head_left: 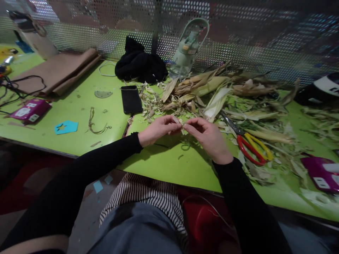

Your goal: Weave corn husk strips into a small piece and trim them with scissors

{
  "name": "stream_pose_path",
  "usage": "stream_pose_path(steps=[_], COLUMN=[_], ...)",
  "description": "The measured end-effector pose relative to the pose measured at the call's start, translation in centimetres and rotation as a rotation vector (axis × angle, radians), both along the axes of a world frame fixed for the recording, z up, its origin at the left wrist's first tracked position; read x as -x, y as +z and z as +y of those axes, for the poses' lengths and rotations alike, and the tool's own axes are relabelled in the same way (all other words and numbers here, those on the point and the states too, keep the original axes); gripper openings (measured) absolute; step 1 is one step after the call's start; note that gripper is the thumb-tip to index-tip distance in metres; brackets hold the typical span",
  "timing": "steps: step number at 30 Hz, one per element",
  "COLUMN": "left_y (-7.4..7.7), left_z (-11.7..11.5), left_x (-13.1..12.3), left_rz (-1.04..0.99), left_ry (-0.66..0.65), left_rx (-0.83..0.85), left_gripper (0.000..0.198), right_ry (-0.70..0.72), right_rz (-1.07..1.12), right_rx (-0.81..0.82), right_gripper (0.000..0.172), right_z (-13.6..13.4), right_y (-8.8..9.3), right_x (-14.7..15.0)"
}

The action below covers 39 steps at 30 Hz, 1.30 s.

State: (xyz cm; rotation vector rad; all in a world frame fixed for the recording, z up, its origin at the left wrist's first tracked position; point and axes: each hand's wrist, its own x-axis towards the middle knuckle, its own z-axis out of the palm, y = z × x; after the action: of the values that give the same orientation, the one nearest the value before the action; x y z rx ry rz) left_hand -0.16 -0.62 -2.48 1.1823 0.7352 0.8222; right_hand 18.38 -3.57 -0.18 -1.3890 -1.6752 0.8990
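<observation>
My left hand (161, 128) and my right hand (205, 135) meet fingertip to fingertip above the green table (159, 162). Between them they pinch a small pale piece of corn husk (182, 127), mostly hidden by the fingers. A small loop of green strip (185, 146) lies just below my fingertips. Behind my right hand, a broad pale corn husk (215, 104) leans out of a pile of dried husks (197, 84). Scissors (250, 144) with one red and one yellow handle rest right of my right hand, blades pointing toward the pile.
A black phone (131, 100) lies left of the husks. Behind stand a green water bottle (185, 53) and a bunched black cloth (141, 63). Leftward are a protractor (103, 94), a blue paper piece (66, 127), a purple box (31, 110) and brown folded material (58, 70). Perforated metal backs the table.
</observation>
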Motion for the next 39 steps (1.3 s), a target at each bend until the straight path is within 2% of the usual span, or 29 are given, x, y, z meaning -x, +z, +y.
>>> stream_pose_path(steps=[4, 7, 11, 14, 17, 19, 22, 25, 27, 30, 34, 37, 39], left_y=[-0.3, -0.5, -0.7, -0.6, -0.4, -0.1, 0.3, 0.5, 0.5, 0.6, 1.0, 1.2, 1.2], left_z=[0.0, -0.1, -0.4, -0.6, -0.8, -0.9, -0.9, -0.8, -0.9, -0.9, -0.9, -0.7, -0.6], left_x=[-0.1, -0.3, -0.6, -0.8, -1.0, -1.1, -1.0, -0.9, -0.8, -0.8, -0.7, -0.5, -0.4], left_rz=[-0.065, -0.089, -0.09, -0.098, -0.119, -0.117, -0.081, -0.052, -0.04, -0.022, -0.022, -0.036, -0.052], left_ry=[-0.056, -0.071, -0.054, -0.008, 0.042, 0.081, 0.125, 0.135, 0.12, 0.094, 0.1, 0.13, 0.16], left_rx=[0.017, 0.056, 0.017, -0.026, 0.048, 0.107, 0.141, 0.154, 0.163, 0.157, 0.214, 0.302, 0.338], left_gripper=[0.021, 0.017, 0.017, 0.017, 0.013, 0.013, 0.016, 0.008, 0.005, 0.008, 0.011, 0.008, 0.008], right_ry=[-0.015, 0.013, 0.076, 0.071, 0.002, -0.056, -0.095, -0.066, -0.044, -0.031, -0.112, -0.204, -0.26], right_rz=[0.132, 0.347, 0.535, 0.597, 0.6, 0.546, 0.348, 0.079, -0.057, -0.141, -0.085, -0.114, -0.347], right_rx=[0.075, 0.254, 0.475, 0.513, 0.422, 0.307, 0.07, -0.165, -0.262, -0.285, -0.23, -0.195, -0.15], right_gripper=[0.028, 0.031, 0.034, 0.034, 0.032, 0.028, 0.02, 0.013, 0.01, 0.012, 0.019, 0.024, 0.027], right_z=[0.1, 0.3, 0.4, 0.4, 0.6, 0.6, 0.5, 0.3, 0.2, 0.1, 0.2, 0.1, -0.3], right_y=[-0.3, -0.5, -0.4, -0.4, -0.7, -1.0, -1.2, -1.1, -0.9, -0.8, -0.6, 0.4, 1.3], right_x=[0.2, 0.2, 0.1, 0.2, 0.4, 0.4, 0.2, 0.1, 0.1, 0.4, -0.1, -2.6, -5.3])
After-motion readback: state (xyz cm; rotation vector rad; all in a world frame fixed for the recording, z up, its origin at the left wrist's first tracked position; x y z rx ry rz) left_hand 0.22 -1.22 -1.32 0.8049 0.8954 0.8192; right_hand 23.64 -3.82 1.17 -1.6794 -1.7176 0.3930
